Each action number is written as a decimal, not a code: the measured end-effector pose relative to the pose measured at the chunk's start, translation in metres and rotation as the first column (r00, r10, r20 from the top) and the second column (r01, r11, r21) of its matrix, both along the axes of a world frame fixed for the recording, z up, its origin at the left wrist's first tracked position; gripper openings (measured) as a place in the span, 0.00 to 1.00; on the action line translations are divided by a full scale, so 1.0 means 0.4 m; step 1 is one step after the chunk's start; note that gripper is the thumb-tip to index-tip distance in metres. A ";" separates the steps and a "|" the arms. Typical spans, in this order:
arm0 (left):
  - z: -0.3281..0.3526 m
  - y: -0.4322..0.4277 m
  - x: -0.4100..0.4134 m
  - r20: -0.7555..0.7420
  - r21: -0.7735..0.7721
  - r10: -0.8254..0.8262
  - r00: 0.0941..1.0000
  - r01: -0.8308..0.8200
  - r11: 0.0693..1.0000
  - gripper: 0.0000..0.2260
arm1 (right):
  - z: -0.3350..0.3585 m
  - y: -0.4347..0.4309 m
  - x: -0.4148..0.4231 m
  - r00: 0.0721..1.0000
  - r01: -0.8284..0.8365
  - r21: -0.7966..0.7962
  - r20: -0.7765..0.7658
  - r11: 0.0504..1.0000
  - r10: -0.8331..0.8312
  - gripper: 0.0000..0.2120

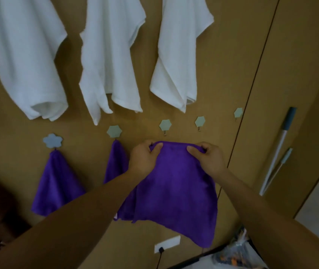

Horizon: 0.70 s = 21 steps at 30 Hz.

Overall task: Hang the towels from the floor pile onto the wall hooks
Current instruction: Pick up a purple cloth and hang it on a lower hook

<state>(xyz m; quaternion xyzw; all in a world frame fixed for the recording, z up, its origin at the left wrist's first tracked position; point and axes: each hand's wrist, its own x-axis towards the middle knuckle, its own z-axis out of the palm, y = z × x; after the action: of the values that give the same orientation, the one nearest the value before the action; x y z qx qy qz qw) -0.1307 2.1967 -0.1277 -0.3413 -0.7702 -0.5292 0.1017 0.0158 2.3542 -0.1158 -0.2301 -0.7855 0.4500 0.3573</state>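
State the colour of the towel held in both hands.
Purple. The towel, gripped along its top edge by the left hand and right hand, shows in the head view.

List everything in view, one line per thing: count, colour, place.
wall: one, brown, behind everything.
hooks: five, grey-green, lower row on it.
white towels: three, white, hanging along the top.
hung purple towels: two, purple, on the two leftmost hooks.
held purple towel: one, purple, centre, before the wall.
poles: two, white with blue-grey grips, leaning at right.
socket: one, white, low on the wall.
left hand: one, pinches the held towel's top edge.
right hand: one, pinches the same edge.
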 end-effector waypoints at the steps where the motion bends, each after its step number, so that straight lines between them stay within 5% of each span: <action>1: 0.003 0.020 -0.009 -0.045 0.003 0.055 0.997 -0.055 0.998 0.13 | 0.004 0.021 -0.022 1.000 0.008 0.024 -0.002 1.000 -0.008 0.10; 14: 0.065 0.149 -0.175 -0.358 -0.083 0.374 0.856 -0.428 0.900 0.16 | 0.039 0.178 -0.328 0.990 0.126 0.271 0.034 0.954 -0.140 0.18; 21: -0.033 0.168 -0.181 -0.270 -0.189 0.360 0.893 -0.415 0.890 0.17 | -0.059 0.179 -0.352 0.990 0.105 0.258 0.062 0.960 -0.124 0.20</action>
<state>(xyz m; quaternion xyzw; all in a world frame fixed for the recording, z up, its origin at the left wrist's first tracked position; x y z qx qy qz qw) -0.2033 2.2641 -0.1408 -0.2478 -0.8646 -0.3578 0.2511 -0.1248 2.4260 -0.1393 -0.2447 -0.8353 0.3148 0.3786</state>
